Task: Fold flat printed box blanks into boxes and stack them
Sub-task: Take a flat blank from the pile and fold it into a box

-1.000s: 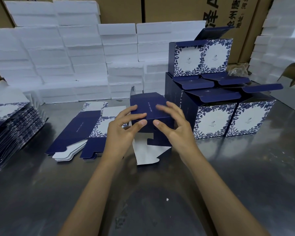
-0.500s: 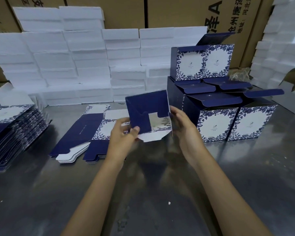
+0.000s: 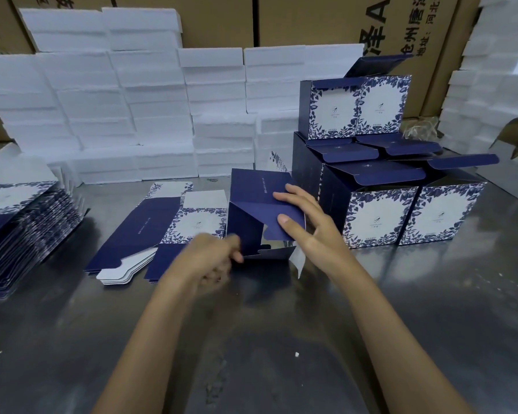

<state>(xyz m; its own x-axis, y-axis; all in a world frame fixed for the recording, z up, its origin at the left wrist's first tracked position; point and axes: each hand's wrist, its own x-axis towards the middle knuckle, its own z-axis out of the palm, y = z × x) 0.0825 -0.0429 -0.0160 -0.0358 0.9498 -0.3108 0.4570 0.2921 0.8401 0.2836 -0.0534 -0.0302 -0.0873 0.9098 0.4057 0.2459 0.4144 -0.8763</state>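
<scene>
two hands on one half-formed box: right hand flat, fingers straight, pressing bottom flap inward. left hand blurred, grip unreadable. keep flap square before tucking tab under my right fingers.

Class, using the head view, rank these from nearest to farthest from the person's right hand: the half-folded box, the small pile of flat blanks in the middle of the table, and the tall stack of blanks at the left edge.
Measured from the right hand:
1. Half-folded box: under its fingers, centre.
2. Small pile of flat blanks: left of the box.
3. Tall stack of blanks: far left edge.
</scene>
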